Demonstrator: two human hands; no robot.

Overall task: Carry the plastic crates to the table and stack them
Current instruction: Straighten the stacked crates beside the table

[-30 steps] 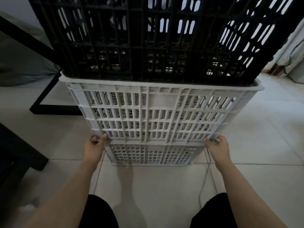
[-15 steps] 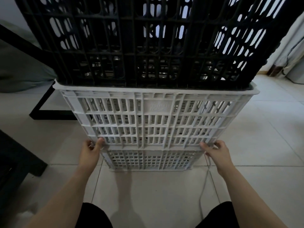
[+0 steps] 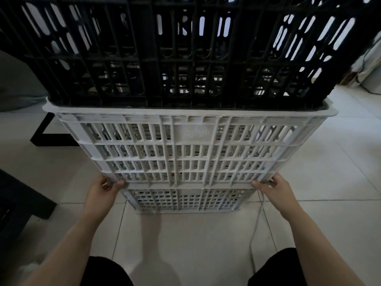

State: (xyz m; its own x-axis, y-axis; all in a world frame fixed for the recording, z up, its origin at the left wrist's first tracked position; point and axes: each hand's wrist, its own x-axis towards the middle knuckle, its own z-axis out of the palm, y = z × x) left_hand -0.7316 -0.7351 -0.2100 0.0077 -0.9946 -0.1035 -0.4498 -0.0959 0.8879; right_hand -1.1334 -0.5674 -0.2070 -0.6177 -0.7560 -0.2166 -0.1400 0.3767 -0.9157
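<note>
A white slatted plastic crate [image 3: 185, 149] hangs just above the tiled floor in front of me, its underside [image 3: 185, 200] tipped toward the camera. A black crate [image 3: 175, 50] sits nested in it and fills the top of the view. My left hand [image 3: 104, 189] grips the white crate's lower left corner, fingers curled around the edge. My right hand [image 3: 273, 187] grips the lower right corner the same way. The black crate's top is cut off by the frame.
Light floor tiles [image 3: 206, 244] lie below. A dark table leg frame [image 3: 49, 137] stands behind the crates at left. Dark furniture [image 3: 20, 201] juts in at the left edge. A thin grey cable [image 3: 255, 228] trails on the floor by my right hand. My knees show at the bottom.
The two crates have come slightly closer and higher in view. Both hands keep the same hold on the white crate's bottom corners.
</note>
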